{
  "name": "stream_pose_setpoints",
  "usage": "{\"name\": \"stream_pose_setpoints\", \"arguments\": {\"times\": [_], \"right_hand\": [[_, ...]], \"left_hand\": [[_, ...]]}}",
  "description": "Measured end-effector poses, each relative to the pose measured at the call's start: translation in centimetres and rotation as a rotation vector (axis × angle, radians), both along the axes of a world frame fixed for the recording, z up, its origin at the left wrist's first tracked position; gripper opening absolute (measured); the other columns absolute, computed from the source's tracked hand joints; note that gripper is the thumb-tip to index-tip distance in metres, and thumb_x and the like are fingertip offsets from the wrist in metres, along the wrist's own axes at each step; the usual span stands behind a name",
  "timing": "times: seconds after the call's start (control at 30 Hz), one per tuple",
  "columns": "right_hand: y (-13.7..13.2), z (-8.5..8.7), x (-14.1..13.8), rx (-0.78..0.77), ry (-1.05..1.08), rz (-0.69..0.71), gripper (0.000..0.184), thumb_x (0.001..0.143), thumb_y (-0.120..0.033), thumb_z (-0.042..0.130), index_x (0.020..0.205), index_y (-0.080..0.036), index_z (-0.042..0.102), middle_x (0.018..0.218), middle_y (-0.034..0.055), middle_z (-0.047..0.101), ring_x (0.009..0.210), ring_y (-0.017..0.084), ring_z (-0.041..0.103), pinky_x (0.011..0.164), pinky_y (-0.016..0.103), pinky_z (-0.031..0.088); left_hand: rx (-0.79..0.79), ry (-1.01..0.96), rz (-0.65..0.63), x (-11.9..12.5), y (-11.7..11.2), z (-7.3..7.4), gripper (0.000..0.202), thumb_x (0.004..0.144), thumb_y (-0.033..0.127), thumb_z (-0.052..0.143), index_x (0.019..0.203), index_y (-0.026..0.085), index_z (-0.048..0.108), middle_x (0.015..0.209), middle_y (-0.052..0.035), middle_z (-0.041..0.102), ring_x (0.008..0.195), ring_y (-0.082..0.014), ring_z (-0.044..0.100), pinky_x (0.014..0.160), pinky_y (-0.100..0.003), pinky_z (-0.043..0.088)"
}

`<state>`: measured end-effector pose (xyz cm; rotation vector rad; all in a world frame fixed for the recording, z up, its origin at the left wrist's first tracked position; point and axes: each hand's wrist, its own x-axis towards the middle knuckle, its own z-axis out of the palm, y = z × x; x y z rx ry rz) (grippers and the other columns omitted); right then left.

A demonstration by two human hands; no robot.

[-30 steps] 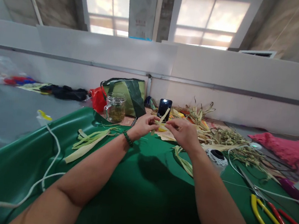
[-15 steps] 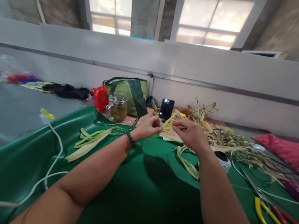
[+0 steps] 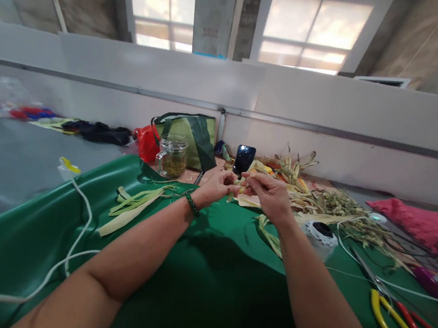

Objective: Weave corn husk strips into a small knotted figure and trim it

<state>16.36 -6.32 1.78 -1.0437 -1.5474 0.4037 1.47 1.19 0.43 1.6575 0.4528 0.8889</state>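
My left hand (image 3: pixel 219 187) is closed in a pinch on a pale strip of corn husk (image 3: pixel 239 183), mostly hidden by the fingers. Meeting it from the right, my right hand (image 3: pixel 267 193) pinches at the same husk with fingertips together. Both hands are held above the green sheet (image 3: pixel 205 270). Loose green corn husks (image 3: pixel 135 207) lie left of my left wrist. Another curved husk (image 3: pixel 270 235) lies under my right forearm, which partly covers it. A spool of white thread (image 3: pixel 320 236) stands just right of that forearm.
Large scissors (image 3: pixel 396 316) with yellow and red handles lie at right, near a white cord. Behind the hands are a phone (image 3: pixel 244 159), a glass mug (image 3: pixel 172 158), a green bag (image 3: pixel 196 134) and heaped dried husks (image 3: pixel 319 199). A white cord (image 3: pixel 84 205) crosses the left side.
My right hand has moved left, up against my left hand, and the husk strip that stood up between them is now mostly covered. More of the thread spool shows.
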Motion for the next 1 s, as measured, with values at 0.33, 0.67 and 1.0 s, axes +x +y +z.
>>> {"name": "stream_pose_setpoints", "arguments": {"times": [0.33, 0.67, 1.0], "right_hand": [[0.1, -0.3, 0.2, 0.033, -0.429, -0.255, 0.012, 0.079, -0.025, 0.058, 0.069, -0.02, 0.063, 0.065, 0.0013, 0.066, 0.059, 0.014, 0.058, 0.059, 0.026, 0.044], [0.3, -0.7, -0.5, 0.043, -0.564, -0.317, 0.012, 0.079, -0.019, 0.058, 0.068, -0.02, 0.063, 0.069, 0.0031, 0.067, 0.068, 0.017, 0.06, 0.066, 0.028, 0.042], [0.4, -1.2, -0.5, 0.115, -0.542, -0.253, 0.014, 0.079, -0.017, 0.055, 0.09, -0.018, 0.063, 0.075, 0.0036, 0.063, 0.067, 0.017, 0.059, 0.064, 0.027, 0.045]], "left_hand": [[-0.013, 0.01, 0.026, -0.1, 0.4, -0.1, 0.03, 0.065, 0.023, 0.072, 0.07, 0.017, 0.044, 0.059, 0.0041, 0.061, 0.059, -0.01, 0.06, 0.057, -0.021, 0.044], [0.375, 0.184, 0.35, 0.5, -0.5, -0.4, 0.016, 0.065, 0.014, 0.062, 0.071, 0.017, 0.048, 0.057, 0.0062, 0.048, 0.054, -0.0077, 0.044, 0.052, -0.02, 0.032], [0.666, 0.291, 0.513, 0.3, -2.3, -0.2, 0.068, 0.07, 0.009, 0.056, 0.135, 0.017, 0.037, 0.067, 0.0023, 0.058, 0.07, -0.0173, 0.057, 0.07, -0.028, 0.041]]}}
